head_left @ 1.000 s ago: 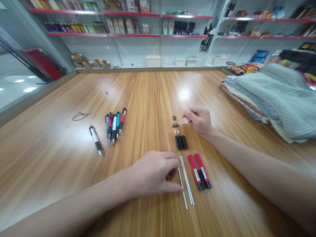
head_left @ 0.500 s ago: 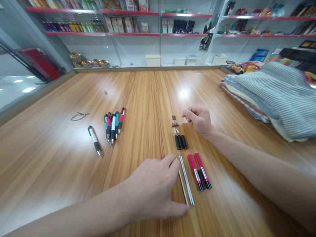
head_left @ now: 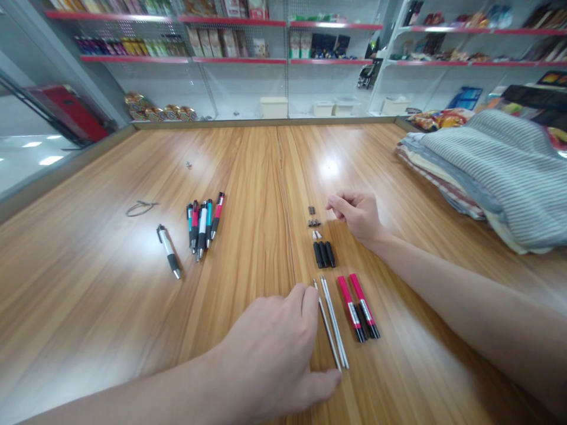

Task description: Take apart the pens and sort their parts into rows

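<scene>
My left hand (head_left: 283,342) lies low over the table beside the white pen refills (head_left: 336,324). Its thumb and fingers are spread apart, with the thumb at the lower end of the leftmost refill. My right hand (head_left: 354,213) is closed and rests on the table; whatever its curled fingers may hold is hidden. To its left are small metal springs (head_left: 312,210), small dark metal pieces (head_left: 314,223) and white tips (head_left: 317,234). Three black grips (head_left: 324,254) lie below them. Right of the refills sit pink pen barrels (head_left: 358,307), with a black part between them.
Several assembled pens (head_left: 204,227) lie in a bunch on the left, with a single white pen (head_left: 169,251) nearby. A thin grey loop (head_left: 140,208) is farther left. Folded cloths (head_left: 491,171) are stacked at the right edge. Stocked shelves (head_left: 239,59) stand behind the table.
My left hand has moved slightly left and down, uncovering the upper end of the leftmost refill, whose lower end has shifted a little right. My right hand stays in place.
</scene>
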`<action>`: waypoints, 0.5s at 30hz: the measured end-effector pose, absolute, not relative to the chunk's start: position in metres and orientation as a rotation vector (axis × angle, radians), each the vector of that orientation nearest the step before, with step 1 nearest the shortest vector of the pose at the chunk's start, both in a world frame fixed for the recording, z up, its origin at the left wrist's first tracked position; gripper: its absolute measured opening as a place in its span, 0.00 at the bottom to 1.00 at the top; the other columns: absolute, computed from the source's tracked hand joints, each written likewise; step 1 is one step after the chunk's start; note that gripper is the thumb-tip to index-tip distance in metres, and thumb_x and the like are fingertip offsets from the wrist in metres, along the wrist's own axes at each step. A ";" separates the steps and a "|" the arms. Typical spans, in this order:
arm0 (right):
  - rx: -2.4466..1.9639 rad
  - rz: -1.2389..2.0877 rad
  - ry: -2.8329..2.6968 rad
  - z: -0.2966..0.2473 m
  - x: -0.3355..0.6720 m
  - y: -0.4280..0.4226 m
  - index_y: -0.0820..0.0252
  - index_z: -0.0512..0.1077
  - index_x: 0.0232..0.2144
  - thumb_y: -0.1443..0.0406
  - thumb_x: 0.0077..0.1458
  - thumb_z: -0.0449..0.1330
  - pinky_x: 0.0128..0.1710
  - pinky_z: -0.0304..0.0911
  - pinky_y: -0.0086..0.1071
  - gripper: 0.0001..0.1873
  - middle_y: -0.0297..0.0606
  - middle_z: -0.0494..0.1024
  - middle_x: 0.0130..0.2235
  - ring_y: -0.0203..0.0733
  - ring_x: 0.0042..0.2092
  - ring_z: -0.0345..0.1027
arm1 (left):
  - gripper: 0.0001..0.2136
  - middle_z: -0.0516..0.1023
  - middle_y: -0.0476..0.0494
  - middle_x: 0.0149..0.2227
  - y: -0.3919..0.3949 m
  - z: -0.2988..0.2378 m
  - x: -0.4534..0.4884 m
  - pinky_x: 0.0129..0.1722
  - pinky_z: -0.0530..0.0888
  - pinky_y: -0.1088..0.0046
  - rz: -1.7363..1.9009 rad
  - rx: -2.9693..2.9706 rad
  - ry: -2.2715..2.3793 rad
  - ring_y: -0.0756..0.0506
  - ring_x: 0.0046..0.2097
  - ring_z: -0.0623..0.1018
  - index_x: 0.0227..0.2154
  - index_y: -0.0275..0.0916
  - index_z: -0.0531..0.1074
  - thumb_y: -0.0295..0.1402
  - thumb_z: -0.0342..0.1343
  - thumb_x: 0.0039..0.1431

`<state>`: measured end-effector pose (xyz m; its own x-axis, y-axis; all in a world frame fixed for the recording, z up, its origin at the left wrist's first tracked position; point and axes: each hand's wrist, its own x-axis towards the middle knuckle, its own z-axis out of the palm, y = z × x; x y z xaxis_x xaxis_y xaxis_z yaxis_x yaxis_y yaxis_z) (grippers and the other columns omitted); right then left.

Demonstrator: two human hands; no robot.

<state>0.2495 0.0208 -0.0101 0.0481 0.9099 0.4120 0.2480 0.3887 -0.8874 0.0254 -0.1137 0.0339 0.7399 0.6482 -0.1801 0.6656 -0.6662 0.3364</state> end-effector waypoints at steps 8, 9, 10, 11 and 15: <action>-1.092 0.707 -1.482 -0.009 0.250 0.021 0.63 0.74 0.21 0.58 0.55 0.60 0.21 0.50 0.28 0.16 0.30 0.65 0.17 0.30 0.20 0.56 | 0.23 0.73 0.40 0.37 -0.116 0.034 0.026 0.30 0.74 0.61 -0.054 2.531 1.000 0.37 0.35 0.78 0.42 0.38 0.64 0.52 0.54 0.53; -1.098 0.705 -1.477 -0.009 0.249 0.021 0.63 0.74 0.21 0.58 0.55 0.60 0.21 0.50 0.28 0.16 0.30 0.65 0.17 0.31 0.20 0.56 | 0.23 0.73 0.40 0.37 -0.116 0.034 0.026 0.31 0.74 0.61 -0.053 2.523 1.003 0.37 0.36 0.78 0.43 0.37 0.64 0.52 0.54 0.53; -1.100 0.705 -1.472 -0.009 0.249 0.021 0.63 0.74 0.21 0.58 0.54 0.61 0.21 0.49 0.28 0.16 0.30 0.65 0.17 0.31 0.20 0.56 | 0.24 0.73 0.39 0.37 -0.116 0.034 0.026 0.31 0.74 0.61 -0.053 2.520 1.008 0.37 0.36 0.78 0.43 0.37 0.64 0.52 0.54 0.53; -1.101 0.705 -1.469 -0.010 0.249 0.021 0.63 0.74 0.21 0.58 0.54 0.61 0.21 0.49 0.28 0.16 0.30 0.65 0.17 0.31 0.20 0.56 | 0.24 0.73 0.39 0.37 -0.116 0.033 0.026 0.31 0.74 0.62 -0.053 2.519 1.013 0.37 0.36 0.78 0.43 0.37 0.64 0.51 0.54 0.53; -1.096 0.712 -1.467 -0.010 0.249 0.022 0.63 0.74 0.21 0.58 0.55 0.61 0.20 0.49 0.28 0.16 0.30 0.65 0.17 0.30 0.20 0.55 | 0.25 0.73 0.39 0.38 -0.117 0.031 0.026 0.32 0.74 0.62 -0.034 2.526 1.017 0.37 0.36 0.78 0.45 0.37 0.64 0.52 0.55 0.52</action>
